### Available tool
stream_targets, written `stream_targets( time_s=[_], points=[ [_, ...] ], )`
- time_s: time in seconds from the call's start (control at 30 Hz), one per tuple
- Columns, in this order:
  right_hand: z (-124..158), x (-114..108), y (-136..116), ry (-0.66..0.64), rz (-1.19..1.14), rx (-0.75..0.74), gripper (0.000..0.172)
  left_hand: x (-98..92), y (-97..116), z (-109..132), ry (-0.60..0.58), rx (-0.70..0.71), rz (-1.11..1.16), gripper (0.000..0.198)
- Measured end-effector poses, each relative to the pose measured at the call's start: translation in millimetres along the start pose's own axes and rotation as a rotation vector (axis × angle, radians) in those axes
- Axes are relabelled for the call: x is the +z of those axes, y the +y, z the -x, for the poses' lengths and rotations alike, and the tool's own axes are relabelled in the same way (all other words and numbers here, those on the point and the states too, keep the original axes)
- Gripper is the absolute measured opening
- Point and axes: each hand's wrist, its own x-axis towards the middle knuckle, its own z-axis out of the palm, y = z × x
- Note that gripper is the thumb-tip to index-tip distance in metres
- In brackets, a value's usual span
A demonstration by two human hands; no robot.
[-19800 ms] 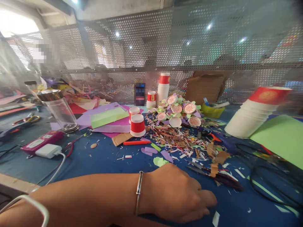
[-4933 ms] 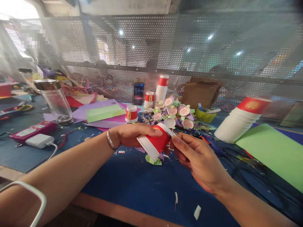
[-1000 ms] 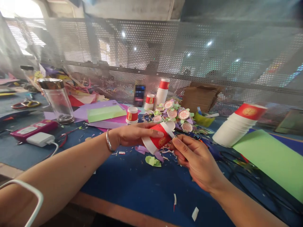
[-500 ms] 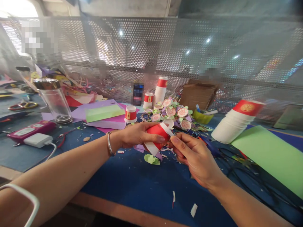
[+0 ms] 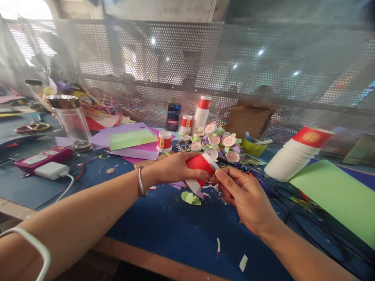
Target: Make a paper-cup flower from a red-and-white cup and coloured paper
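A red and white paper cup (image 5: 202, 166) lies tilted on its side above the table. My left hand (image 5: 178, 168) is wrapped round its wall, the thumb stretched along the red part. At the cup's white rim edge, my right hand (image 5: 234, 183) pinches with thumb and forefinger; whether that bit is still joined to the cup I cannot tell. Just beyond the cup is a pile of cut cup bottoms (image 5: 215, 139) with red prints, mixed with green and purple paper pieces. A scrap of green paper (image 5: 191, 198) lies below the cup.
Stacked paper cups (image 5: 295, 154) lean at right beside a green paper sheet (image 5: 342, 195) and black cables (image 5: 304, 210). Small cups (image 5: 164, 141) and coloured paper stand behind. A glass bottle (image 5: 74, 125), purple power strip (image 5: 43, 159) and scissors (image 5: 33, 127) are at left.
The view has shifted slightly, so everything sits a little further right and lower. Both hands keep their hold at the cup, with hardly any change between them.
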Motion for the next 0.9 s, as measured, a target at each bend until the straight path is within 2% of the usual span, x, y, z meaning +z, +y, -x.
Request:
stream_targets(
  time_s=[0.2,0.5,0.73,0.9],
  points=[
    [0,0,0,0.006,0.006,0.014,0.041,2.8,10,5,0.080,-0.036,-0.173,0.066],
    [-1,5,0,0.005,-0.032,0.051,0.042,-2.7,10,7,0.020,-0.055,-0.218,0.061],
    [1,7,-4,0.013,-0.060,0.043,0.043,0.5,12,10,0.111,-0.034,-0.265,0.073],
    [2,8,-4,0.019,-0.054,0.041,0.043,-0.3,14,11,0.080,-0.033,-0.285,0.068]
  ],
)
